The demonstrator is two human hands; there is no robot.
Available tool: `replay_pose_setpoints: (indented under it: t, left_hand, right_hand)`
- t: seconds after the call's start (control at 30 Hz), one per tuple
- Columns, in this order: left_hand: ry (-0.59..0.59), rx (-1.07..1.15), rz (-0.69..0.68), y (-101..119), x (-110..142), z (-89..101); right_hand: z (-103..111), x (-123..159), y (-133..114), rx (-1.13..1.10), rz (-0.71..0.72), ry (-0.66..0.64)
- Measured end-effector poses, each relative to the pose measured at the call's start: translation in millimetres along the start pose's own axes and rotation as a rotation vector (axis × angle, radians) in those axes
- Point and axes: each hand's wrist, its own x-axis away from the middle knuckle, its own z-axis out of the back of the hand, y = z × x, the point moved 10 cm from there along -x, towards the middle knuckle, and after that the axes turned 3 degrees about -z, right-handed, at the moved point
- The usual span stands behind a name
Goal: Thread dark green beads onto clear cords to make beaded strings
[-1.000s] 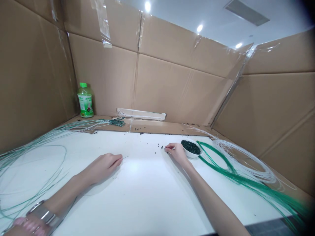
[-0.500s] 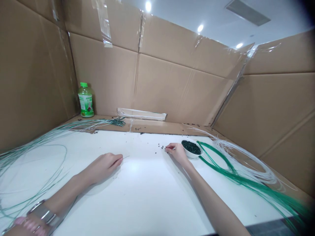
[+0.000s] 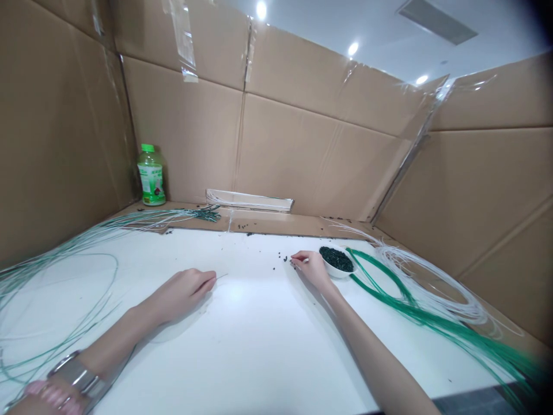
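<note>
My left hand [image 3: 192, 291] is closed in a pinch on a thin wire [image 3: 222, 276], whose short end sticks out past the fingertips to the right. Close beside a white bowl [image 3: 341, 274] of small dark green pieces [image 3: 336, 259], my right hand [image 3: 311, 268] has its thumb and fingertips together low over the white table [image 3: 242, 346]. Several loose dark pieces [image 3: 285, 259] lie at its fingertips. Whether one of them is between the fingers is too small to tell.
Green strands [image 3: 415, 311] and a coil of white strands [image 3: 458, 302] lie to the right. More strands [image 3: 56, 251] spread along the left, their dark-tipped ends near the back. A green-capped bottle [image 3: 151, 178] stands in the back left corner. Cardboard walls [image 3: 294, 150] enclose the table.
Almost nothing differs. My right fingertips have shifted very slightly among the loose pieces; my left hand keeps its pinch on the wire in the same place.
</note>
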Motion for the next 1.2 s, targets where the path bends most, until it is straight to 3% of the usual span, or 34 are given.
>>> replay_pose_setpoints:
  t: [1.2]
  left_hand:
    - [-0.01, 0.01, 0.004, 0, 0, -1.7]
  right_hand:
    - [3, 2, -14, 0.095, 0.082, 0.052]
